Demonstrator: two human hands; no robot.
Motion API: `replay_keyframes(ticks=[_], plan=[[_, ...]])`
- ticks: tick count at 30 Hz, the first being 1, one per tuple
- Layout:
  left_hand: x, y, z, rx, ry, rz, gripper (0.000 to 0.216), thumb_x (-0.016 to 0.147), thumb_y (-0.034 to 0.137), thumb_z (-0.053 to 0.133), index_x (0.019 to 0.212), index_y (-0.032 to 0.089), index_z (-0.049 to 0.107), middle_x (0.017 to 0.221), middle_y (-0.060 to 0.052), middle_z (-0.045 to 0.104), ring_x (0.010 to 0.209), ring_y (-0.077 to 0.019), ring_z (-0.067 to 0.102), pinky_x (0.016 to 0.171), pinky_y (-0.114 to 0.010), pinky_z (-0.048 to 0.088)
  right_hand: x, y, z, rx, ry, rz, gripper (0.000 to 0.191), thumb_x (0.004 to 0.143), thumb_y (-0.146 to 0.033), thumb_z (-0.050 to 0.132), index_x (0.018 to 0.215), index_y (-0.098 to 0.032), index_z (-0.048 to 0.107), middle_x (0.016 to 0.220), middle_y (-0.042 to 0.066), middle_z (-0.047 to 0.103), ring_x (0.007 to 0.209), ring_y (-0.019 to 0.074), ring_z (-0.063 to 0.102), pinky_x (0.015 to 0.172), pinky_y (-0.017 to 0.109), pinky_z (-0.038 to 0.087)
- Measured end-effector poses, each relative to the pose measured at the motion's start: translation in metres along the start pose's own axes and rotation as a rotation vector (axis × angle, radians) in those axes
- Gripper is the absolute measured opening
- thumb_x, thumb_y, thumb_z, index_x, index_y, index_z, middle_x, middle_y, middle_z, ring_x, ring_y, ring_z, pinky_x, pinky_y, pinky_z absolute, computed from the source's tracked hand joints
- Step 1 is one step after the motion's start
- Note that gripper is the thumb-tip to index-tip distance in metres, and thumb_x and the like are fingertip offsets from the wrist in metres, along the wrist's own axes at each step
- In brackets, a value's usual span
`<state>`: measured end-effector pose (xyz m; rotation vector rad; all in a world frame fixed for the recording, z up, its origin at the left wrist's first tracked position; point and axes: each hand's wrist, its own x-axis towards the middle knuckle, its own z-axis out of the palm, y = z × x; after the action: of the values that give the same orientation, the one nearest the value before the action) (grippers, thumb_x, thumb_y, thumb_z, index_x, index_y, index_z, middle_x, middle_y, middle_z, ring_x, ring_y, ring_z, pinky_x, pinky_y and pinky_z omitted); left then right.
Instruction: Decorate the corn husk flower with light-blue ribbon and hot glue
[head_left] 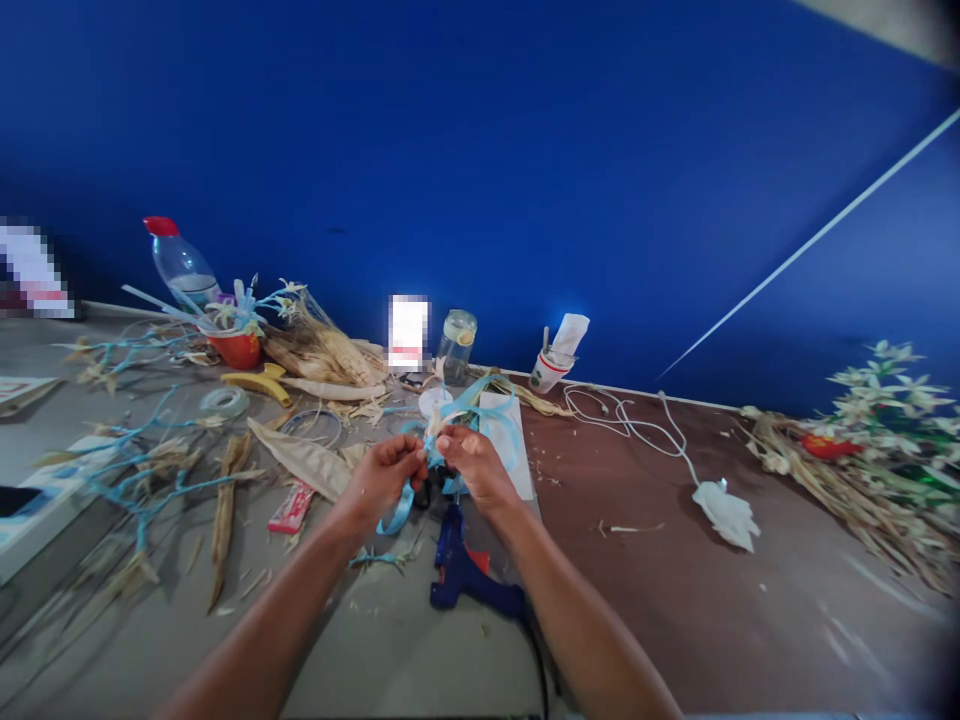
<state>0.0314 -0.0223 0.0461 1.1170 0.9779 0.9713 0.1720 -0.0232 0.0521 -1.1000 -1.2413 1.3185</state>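
Observation:
My left hand and my right hand meet in front of me, both pinched on a light blue ribbon. Between the fingertips sits a small pale husk piece that the ribbon wraps. One loose ribbon end hangs below my left hand. The rest of the ribbon loops over a white sheet behind my hands. Below my right wrist a blue glue gun lies on the table.
Dried corn husks, blue-wrapped stems, a tape roll, a red bowl and a plastic bottle fill the left. A glass jar, paper cup, white cable and husk flowers lie right.

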Motion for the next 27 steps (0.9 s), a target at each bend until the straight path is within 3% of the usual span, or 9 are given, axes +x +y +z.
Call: replay_keyframes(ticks=[3, 8, 13, 18, 23, 27], plan=[[0.002, -0.004, -0.001, 0.032, 0.014, 0.017, 0.028, 0.067, 0.041, 0.065, 0.068, 0.015, 0.055, 0.049, 0.004, 0.052, 0.042, -0.0075, 0.045, 0.043, -0.020, 0.030, 0.001, 0.001, -0.002, 0.043, -0.026, 0.035, 0.024, 0.066, -0.039, 0.065, 0.067, -0.018, 0.055, 0.055, -0.006, 0.045, 0.050, 0.0076, 0.037, 0.052, 0.022, 0.032], [0.006, -0.016, -0.004, 0.089, -0.034, 0.099, 0.022, 0.071, 0.037, 0.062, 0.074, 0.015, 0.057, 0.054, 0.003, 0.056, 0.048, -0.0101, 0.050, 0.050, -0.022, 0.038, 0.004, 0.006, -0.007, -0.079, 0.019, -0.008, 0.015, 0.067, -0.031, 0.063, 0.063, -0.017, 0.059, 0.056, -0.005, 0.049, 0.054, 0.0085, 0.041, 0.056, 0.023, 0.033], [0.001, -0.007, -0.006, 0.024, 0.029, 0.145, 0.029, 0.071, 0.038, 0.065, 0.089, 0.015, 0.063, 0.070, -0.001, 0.063, 0.067, -0.0143, 0.058, 0.064, -0.025, 0.044, 0.005, 0.007, -0.010, -0.194, -0.009, -0.073, 0.015, 0.072, -0.030, 0.058, 0.067, -0.017, 0.064, 0.058, -0.004, 0.054, 0.056, 0.0096, 0.045, 0.058, 0.023, 0.035], [0.000, -0.004, -0.005, -0.209, -0.128, 0.057, 0.034, 0.069, 0.039, 0.070, 0.092, 0.015, 0.069, 0.083, -0.006, 0.068, 0.077, -0.0172, 0.060, 0.073, -0.027, 0.045, 0.005, 0.008, -0.008, -0.267, -0.098, -0.105, 0.016, 0.073, -0.026, 0.057, 0.068, -0.017, 0.068, 0.060, -0.003, 0.058, 0.058, 0.0101, 0.048, 0.059, 0.022, 0.036], [0.003, -0.007, -0.006, -0.339, -0.113, 0.007, 0.028, 0.064, 0.031, 0.075, 0.087, 0.014, 0.072, 0.082, -0.006, 0.070, 0.075, -0.0142, 0.060, 0.074, -0.023, 0.044, 0.004, 0.011, -0.002, -0.318, -0.125, -0.109, 0.021, 0.075, -0.028, 0.054, 0.065, -0.015, 0.067, 0.059, -0.002, 0.058, 0.058, 0.0101, 0.047, 0.059, 0.022, 0.036], [0.006, -0.011, -0.009, -0.331, -0.095, 0.007, 0.026, 0.064, 0.029, 0.075, 0.085, 0.014, 0.072, 0.079, -0.005, 0.069, 0.072, -0.0124, 0.059, 0.071, -0.021, 0.044, 0.005, 0.014, -0.002, -0.439, -0.036, -0.036, 0.020, 0.073, -0.031, 0.058, 0.062, -0.015, 0.064, 0.055, -0.003, 0.053, 0.055, 0.0095, 0.044, 0.055, 0.022, 0.033]])
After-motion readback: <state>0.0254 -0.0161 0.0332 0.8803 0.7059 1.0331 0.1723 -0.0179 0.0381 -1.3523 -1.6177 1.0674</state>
